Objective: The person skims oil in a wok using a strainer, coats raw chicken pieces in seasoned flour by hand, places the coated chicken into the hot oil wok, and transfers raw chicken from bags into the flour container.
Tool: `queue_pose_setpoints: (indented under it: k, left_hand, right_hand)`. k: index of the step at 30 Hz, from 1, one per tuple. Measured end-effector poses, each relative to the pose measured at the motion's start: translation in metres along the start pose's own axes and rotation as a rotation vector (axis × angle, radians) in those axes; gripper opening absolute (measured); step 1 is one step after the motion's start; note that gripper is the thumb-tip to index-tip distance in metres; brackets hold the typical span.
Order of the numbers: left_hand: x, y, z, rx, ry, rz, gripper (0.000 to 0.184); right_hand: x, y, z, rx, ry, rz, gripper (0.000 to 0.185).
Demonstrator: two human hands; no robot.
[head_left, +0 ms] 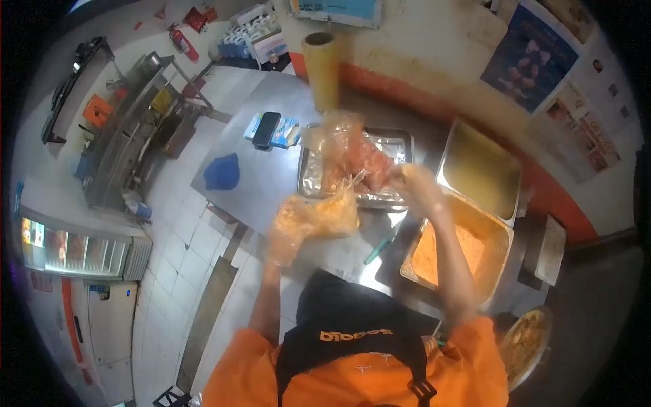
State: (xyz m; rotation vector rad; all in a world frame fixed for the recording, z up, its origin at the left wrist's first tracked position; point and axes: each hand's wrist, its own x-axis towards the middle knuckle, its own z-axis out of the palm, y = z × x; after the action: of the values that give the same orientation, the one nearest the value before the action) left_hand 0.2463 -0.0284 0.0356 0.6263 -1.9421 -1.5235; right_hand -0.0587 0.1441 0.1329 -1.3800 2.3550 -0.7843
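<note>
At the left side of a plastic bag with orange-yellow contents (336,214) is my left hand (290,227), in a clear glove and blurred, its fingers closed on the bag. My right hand (410,182) is over the right edge of a foil-lined metal tray (400,146), beside a clear bag of reddish meat (366,159); motion blur hides its fingers. The meat bag lies in the tray, behind the orange-yellow bag. A green-handled utensil (377,251) lies on the steel table in front.
To the right stand a pan of orange powder (468,252) and an empty-looking steel pan (481,169). A phone (266,129), a blue cloth (222,171) and a large plastic-film roll (321,71) are on the table. A round bowl (525,346) is at the lower right.
</note>
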Motion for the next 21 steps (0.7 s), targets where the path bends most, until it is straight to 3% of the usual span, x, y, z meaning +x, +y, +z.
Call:
queue_pose_setpoints:
  k: [2,4,6,7,8,10,12,14,18,19,21]
  left_hand:
    - [0.001,-0.003,0.009,-0.144,0.025,-0.130,0.066]
    - [0.006,-0.019,0.001,0.036,0.021,0.012,0.065]
    - [0.013,-0.018,-0.007,0.204,0.006,0.160,0.064]
    - [0.006,0.002,-0.012,0.038,0.107,-0.004,0.061]
    - [0.000,0.014,-0.017,-0.127,0.207,-0.175,0.059]
    - [-0.012,0.012,-0.028,-0.161,0.292,-0.160,0.048]
    - [-0.013,0.026,-0.030,-0.197,0.389,-0.146,0.039]
    - [-0.018,0.058,-0.034,-0.177,0.436,-0.302,0.038]
    - [-0.023,0.067,-0.034,-0.280,0.334,-0.365,0.040]
    - [-0.023,0.063,-0.033,-0.280,0.149,-0.234,0.044]
    - [-0.018,0.082,-0.025,-0.277,-0.050,-0.096,0.050]
  right_hand:
    - [0.051,-0.002,0.007,0.189,-0.068,0.039,0.024]
    - [0.097,-0.007,0.021,0.103,-0.066,-0.072,0.026]
    - [0.148,-0.014,0.048,-0.244,-0.053,-0.348,0.030]
    - [0.170,-0.001,0.072,-0.365,-0.086,-0.521,0.032]
    - [0.178,-0.004,0.070,-0.371,-0.091,-0.514,0.032]
    - [0.186,-0.015,0.063,-0.594,-0.286,-0.412,0.036]
    - [0.180,-0.011,0.045,-0.550,-0.258,-0.369,0.037]
    - [0.170,0.009,0.037,-0.492,-0.261,-0.274,0.036]
    - [0.138,0.022,0.010,-0.400,-0.101,-0.195,0.037]
    - [0.132,0.027,0.005,-0.406,-0.094,-0.185,0.037]
    - [0.116,0.040,-0.001,-0.354,0.193,-0.276,0.038]
